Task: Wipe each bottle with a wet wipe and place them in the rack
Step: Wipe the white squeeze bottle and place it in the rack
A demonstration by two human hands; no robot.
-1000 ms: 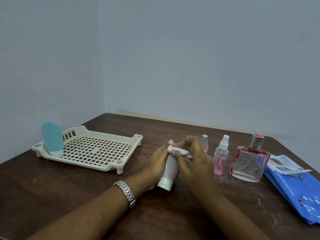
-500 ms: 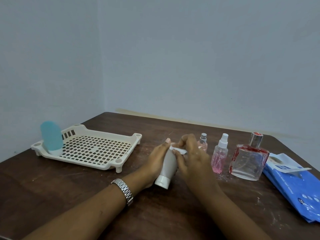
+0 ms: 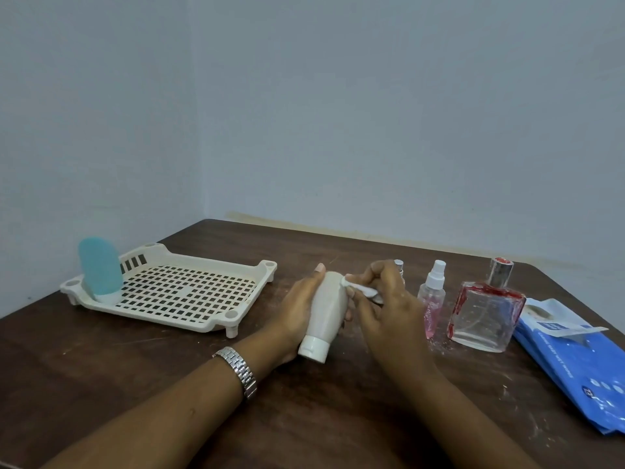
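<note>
Left hand [image 3: 297, 311] grips white bottle [image 3: 327, 311]; right hand [image 3: 387, 301] pinches wipe [image 3: 359, 290] against it, partly hiding a small sprayer [image 3: 399, 264]. Rack [image 3: 153, 315] at left edge of desk [image 3: 304, 418].

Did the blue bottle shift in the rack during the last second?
No. The blue bottle stands upright in the same leftmost corner of the rack as before.

On your surface [image 3: 118, 367], the rack [image 3: 154, 312] holds a cap-down bottle [image 3: 99, 270] in its left corner. Right of the rack stand a spray bottle [image 3: 431, 296], a square bottle [image 3: 485, 313], then the wipes pack [image 3: 575, 367].
</note>
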